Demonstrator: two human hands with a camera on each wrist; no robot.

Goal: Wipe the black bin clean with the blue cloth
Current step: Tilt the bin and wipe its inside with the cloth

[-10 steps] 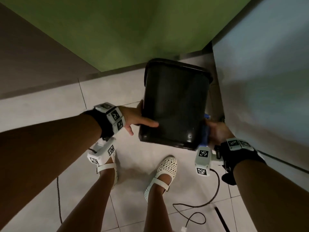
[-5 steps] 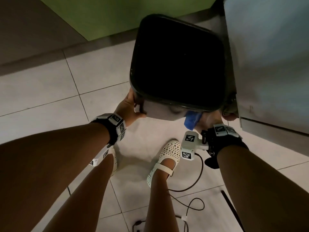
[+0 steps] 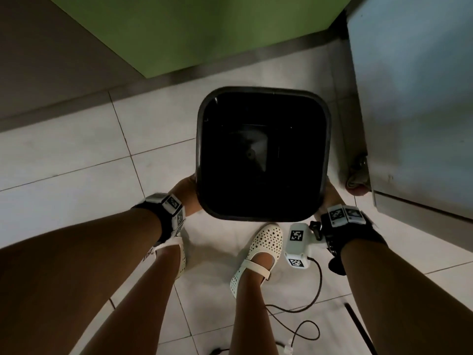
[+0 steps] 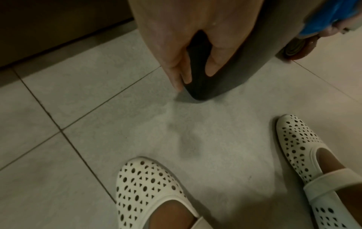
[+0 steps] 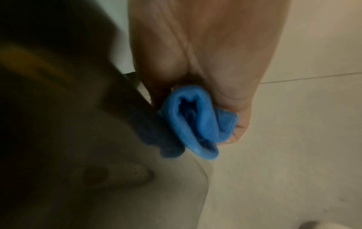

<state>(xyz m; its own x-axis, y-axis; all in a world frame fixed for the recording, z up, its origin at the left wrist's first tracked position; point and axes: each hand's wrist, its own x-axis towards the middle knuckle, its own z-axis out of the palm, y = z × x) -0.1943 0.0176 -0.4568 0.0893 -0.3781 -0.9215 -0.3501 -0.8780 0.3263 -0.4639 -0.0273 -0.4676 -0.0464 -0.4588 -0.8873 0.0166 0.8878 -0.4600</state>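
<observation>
**Bin held upright over tiled floor**

The black bin [image 3: 263,152] is clasped at its left side by the left hand [image 4: 188,46], fingers spread against the wall. On the right, the blue cloth [image 5: 197,124] is bunched in the right hand [image 5: 211,62], beside the bin.

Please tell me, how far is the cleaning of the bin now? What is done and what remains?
Done: cannot tell; the bin is too dark inside to show clean or dirty. In hand: it stands upright, mouth up. The left hand holds its lower side; the right hand grips the folded blue cloth beside it. Left: probably wiping the inside, since the cloth is outside it.
</observation>
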